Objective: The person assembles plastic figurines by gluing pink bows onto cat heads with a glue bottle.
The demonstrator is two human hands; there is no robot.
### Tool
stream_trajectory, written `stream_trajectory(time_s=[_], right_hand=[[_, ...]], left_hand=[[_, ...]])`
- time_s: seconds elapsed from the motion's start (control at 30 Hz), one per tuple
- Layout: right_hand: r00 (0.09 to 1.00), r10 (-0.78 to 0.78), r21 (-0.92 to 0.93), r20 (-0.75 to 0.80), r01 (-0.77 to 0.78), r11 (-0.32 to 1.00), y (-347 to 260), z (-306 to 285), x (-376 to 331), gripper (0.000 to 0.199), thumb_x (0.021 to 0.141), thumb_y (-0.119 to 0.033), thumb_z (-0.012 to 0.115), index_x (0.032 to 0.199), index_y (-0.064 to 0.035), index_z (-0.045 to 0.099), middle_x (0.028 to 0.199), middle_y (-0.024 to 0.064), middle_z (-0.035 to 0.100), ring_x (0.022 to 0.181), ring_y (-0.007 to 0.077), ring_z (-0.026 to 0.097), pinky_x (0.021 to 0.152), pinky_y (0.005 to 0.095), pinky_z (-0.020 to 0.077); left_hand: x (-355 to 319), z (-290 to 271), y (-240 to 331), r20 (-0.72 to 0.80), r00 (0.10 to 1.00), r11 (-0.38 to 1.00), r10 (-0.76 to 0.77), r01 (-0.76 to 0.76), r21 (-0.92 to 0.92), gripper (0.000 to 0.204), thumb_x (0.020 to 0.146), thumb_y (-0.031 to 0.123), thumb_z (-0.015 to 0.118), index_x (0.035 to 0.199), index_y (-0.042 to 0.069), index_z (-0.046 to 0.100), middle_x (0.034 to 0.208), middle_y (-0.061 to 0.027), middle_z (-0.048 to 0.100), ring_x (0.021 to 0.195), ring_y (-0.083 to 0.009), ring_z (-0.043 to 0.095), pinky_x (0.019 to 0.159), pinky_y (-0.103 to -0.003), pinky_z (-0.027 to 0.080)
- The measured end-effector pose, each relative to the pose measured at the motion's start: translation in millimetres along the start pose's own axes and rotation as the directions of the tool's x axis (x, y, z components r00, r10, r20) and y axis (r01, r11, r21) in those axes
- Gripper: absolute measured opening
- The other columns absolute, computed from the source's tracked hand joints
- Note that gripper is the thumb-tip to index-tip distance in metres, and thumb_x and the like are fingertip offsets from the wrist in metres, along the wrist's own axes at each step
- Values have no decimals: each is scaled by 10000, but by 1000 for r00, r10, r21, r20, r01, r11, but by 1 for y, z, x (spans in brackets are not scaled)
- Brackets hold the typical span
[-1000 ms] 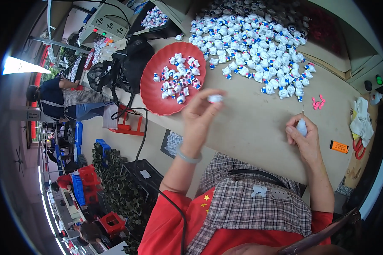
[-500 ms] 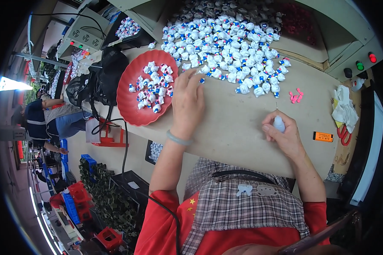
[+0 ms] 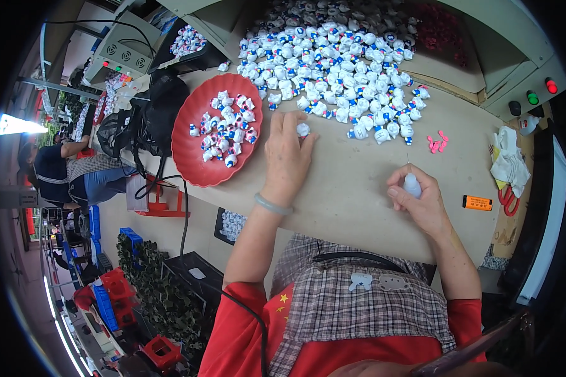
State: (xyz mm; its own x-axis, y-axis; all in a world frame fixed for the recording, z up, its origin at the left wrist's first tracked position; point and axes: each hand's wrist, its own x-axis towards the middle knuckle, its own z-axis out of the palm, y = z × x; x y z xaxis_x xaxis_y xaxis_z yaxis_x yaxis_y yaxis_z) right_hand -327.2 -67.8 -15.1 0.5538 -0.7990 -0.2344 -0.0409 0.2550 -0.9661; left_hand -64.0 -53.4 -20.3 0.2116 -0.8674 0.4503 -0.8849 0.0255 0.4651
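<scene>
My left hand (image 3: 287,154) is at the near edge of a big pile of small white-and-blue figurines (image 3: 343,75). Its thumb and fingers close round one small white figurine (image 3: 303,129), which is partly hidden by them. To the left of that hand is a red scalloped dish (image 3: 195,166) with several figurines that also have dark red parts. My right hand (image 3: 424,198) grips a small translucent squeeze bottle (image 3: 412,183), with its thin needle tip pointing away from me over the table.
Several small pink pieces (image 3: 438,142) lie beyond my right hand. To its right are an orange box-like item (image 3: 477,202), red-handled scissors (image 3: 510,200) and a white cloth (image 3: 508,156). A black mesh bag (image 3: 160,113) sits left of the dish. A cable (image 3: 184,220) hangs at the left.
My left hand has shifted slightly right and toward me, drawing a figurine away from the pile between its fingers. My right hand with the bottle has hardly moved.
</scene>
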Motion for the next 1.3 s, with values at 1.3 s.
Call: stream_trajectory(time_s=[1.3], right_hand=[[796, -494, -169, -350, 465, 869, 4, -3, -11, 295, 941, -171, 550, 1169, 14, 519, 892, 106, 650, 647, 86, 595, 516, 184, 442]], left_hand=[[-59, 8, 60, 662, 747, -7, -60, 663, -749, 330, 899, 55, 579, 1210, -37, 519, 1132, -190, 613, 927, -206, 641, 770, -269, 504]])
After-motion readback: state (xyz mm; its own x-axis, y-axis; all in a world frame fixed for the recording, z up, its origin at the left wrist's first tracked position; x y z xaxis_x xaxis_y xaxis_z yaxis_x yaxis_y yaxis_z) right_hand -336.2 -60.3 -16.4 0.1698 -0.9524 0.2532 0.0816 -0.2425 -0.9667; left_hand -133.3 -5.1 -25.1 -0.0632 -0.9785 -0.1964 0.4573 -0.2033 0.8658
